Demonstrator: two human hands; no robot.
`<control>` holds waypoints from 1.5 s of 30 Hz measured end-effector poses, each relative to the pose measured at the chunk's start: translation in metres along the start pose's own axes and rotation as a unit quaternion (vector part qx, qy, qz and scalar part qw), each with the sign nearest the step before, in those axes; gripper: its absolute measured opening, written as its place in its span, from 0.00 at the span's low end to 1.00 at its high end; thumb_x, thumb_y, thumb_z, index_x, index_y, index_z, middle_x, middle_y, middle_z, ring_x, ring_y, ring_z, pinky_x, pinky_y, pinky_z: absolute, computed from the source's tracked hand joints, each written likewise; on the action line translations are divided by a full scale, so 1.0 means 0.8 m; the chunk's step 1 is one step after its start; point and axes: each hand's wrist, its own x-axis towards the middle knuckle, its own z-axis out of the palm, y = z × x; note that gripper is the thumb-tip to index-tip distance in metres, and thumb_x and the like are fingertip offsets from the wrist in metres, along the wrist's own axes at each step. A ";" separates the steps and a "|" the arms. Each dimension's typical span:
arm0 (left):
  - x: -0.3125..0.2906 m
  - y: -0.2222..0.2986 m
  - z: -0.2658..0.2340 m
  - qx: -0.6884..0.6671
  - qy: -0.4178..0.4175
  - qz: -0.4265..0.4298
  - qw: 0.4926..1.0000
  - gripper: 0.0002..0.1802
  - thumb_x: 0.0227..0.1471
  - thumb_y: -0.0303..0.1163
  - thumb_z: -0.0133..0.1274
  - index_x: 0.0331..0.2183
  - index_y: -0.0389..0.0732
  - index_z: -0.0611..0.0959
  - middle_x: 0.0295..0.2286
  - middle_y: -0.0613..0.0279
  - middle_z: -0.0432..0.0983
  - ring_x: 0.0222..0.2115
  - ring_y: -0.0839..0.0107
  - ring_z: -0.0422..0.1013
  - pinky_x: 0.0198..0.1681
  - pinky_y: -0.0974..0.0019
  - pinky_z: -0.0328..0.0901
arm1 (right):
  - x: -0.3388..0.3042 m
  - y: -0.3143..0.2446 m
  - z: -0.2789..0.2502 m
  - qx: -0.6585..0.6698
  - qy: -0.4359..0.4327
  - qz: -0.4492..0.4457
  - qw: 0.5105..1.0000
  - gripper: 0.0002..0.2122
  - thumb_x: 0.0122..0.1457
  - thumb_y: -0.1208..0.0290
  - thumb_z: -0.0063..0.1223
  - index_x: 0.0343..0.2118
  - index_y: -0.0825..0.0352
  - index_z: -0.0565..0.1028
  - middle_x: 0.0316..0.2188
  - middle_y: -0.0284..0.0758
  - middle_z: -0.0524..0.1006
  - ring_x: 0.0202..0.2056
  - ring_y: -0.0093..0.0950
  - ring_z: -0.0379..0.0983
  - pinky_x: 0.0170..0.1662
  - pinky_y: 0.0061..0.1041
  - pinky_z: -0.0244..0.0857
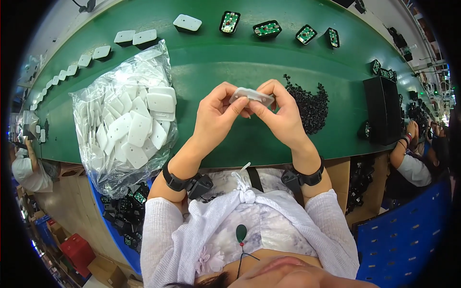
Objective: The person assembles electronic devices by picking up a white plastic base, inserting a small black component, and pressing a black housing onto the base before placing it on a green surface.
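Between both hands, above the middle of the green table, is a white plastic cover plate (251,94) with rounded corners and small holes. My left hand (217,109) pinches its left end, thumb on the near face. At the other end my right hand (281,111) grips it with thumb and bent fingers. Whether anything sits beneath the plate is hidden. To the left lies a clear plastic bag (89,103) full of similar white covers (138,128). A heap of tiny black parts (309,106) lies just right of my right hand.
Black housings with green circuit boards (267,29) stand along the far side. White-topped housings (187,22) curve away to the left. A black box (382,108) stands at right. A blue bin (109,225) of housings sits lower left. Other people's arms (406,144) show at both sides.
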 end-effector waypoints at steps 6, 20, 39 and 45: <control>-0.011 0.006 -0.011 0.005 0.027 -0.069 0.997 0.07 0.59 0.25 0.46 0.37 0.31 0.75 0.32 0.59 0.76 0.29 0.74 0.74 0.34 0.73 0.70 | 0.005 0.006 0.012 0.044 -0.029 0.059 0.997 0.08 0.54 0.71 0.59 0.28 0.65 0.69 0.26 0.25 0.68 0.27 0.14 0.59 0.30 0.16 0.53; 0.011 -0.017 -0.055 0.598 0.096 0.022 0.796 0.11 0.49 0.35 0.56 0.35 0.41 0.76 0.32 0.52 0.66 0.30 0.52 0.71 0.31 0.57 0.67 | 0.313 0.055 0.040 -0.538 0.045 0.055 0.840 0.28 0.56 0.40 0.45 0.50 0.60 0.70 0.43 0.46 0.73 0.44 0.43 0.72 0.46 0.38 0.66; -0.033 -0.011 -0.065 0.562 0.013 0.148 0.814 0.27 0.41 0.20 0.55 0.48 0.41 0.74 0.44 0.61 0.73 0.46 0.61 0.67 0.46 0.59 0.62 | 0.086 0.040 -0.024 -0.363 -0.085 -0.139 0.917 0.18 0.51 0.75 0.59 0.46 0.67 0.73 0.43 0.40 0.75 0.45 0.36 0.71 0.50 0.30 0.64; -0.052 -0.011 -0.067 0.392 0.113 0.101 0.908 0.32 0.43 0.11 0.45 0.52 0.40 0.72 0.51 0.54 0.69 0.51 0.55 0.66 0.52 0.59 0.61 | 0.048 0.006 0.015 -0.276 -0.163 -0.213 0.923 0.17 0.48 0.78 0.60 0.43 0.68 0.74 0.42 0.39 0.76 0.43 0.36 0.72 0.46 0.30 0.66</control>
